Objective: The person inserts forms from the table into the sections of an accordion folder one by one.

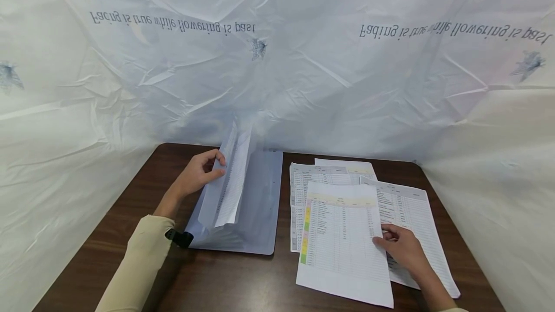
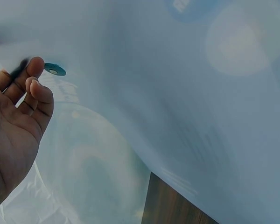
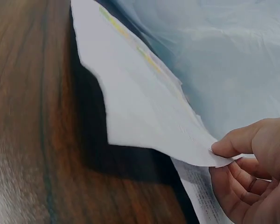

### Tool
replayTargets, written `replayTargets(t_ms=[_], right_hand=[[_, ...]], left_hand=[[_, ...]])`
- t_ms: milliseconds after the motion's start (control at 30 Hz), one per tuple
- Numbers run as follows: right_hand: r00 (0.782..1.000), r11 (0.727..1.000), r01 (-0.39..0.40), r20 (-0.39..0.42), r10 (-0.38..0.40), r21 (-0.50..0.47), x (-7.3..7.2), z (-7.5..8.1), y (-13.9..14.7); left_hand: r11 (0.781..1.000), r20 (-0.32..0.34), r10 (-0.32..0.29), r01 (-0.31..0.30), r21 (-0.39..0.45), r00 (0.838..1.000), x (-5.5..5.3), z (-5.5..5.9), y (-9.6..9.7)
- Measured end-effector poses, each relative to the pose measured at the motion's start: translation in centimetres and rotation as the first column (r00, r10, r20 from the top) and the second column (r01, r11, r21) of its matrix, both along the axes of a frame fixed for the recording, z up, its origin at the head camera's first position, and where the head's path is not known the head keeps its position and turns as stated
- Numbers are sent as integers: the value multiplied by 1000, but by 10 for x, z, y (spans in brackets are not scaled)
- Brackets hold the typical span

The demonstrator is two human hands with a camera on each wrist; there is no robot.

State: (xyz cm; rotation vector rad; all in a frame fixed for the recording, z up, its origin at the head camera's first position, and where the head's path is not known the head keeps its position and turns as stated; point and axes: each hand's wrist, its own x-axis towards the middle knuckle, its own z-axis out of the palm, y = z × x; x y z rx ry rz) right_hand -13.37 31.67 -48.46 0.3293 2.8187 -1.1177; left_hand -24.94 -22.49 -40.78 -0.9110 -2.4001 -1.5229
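1. Paper sheet [image 1: 342,244], printed with a table and bearing a coloured strip, slants at lower right of centre in the head view, its right edge pinched between the thumb and fingers of the right hand [image 1: 402,247].
2. Left of centre, the left hand [image 1: 200,172] grips the raised flap [image 1: 210,201] of a translucent bluish folder [image 1: 262,206]; pages [image 1: 236,177] slope beside the flap.
3. Other printed sheets [image 1: 416,220] overlap at the lower right of the frame, on the dark wooden worktop [image 1: 234,278].
4. Wrinkled white sheeting [image 1: 303,85], its lettering upside down, fills the upper frame.
5. A pale sleeve [image 1: 138,259] crosses lower left.
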Motion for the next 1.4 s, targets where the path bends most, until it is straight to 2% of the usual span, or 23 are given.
replayTargets(t_ms=[333,667,867,967,1167,1233,1400], right_hand=[[1000,998,-15,8,15,-56,2,3,6],[1000,992,0,0,0,-124,5,17,6],[1000,986,4,-8,-6,-169,3,21,10],[1000,981,8,-9,-10,-196,3,23,8],[999,972,15,-24,-21,-235,3,29,2],[999,972,14,-35,-22,-235,2,31,0],[997,975,6,-69,-22,-223,1,39,-3]], left_hand=[[1000,-2,-3,3,-11,1000,-2,0,0],[1000,-4,-11,11,-26,1000,-3,1,-1],[999,3,7,-7,-38,1000,-3,1,-1],[999,10,6,-6,-33,1000,1,6,1],[999,-9,-17,17,-30,1000,18,28,9],[1000,-11,-17,16,-25,1000,16,24,8],[1000,-2,-7,7,-19,1000,2,5,1]])
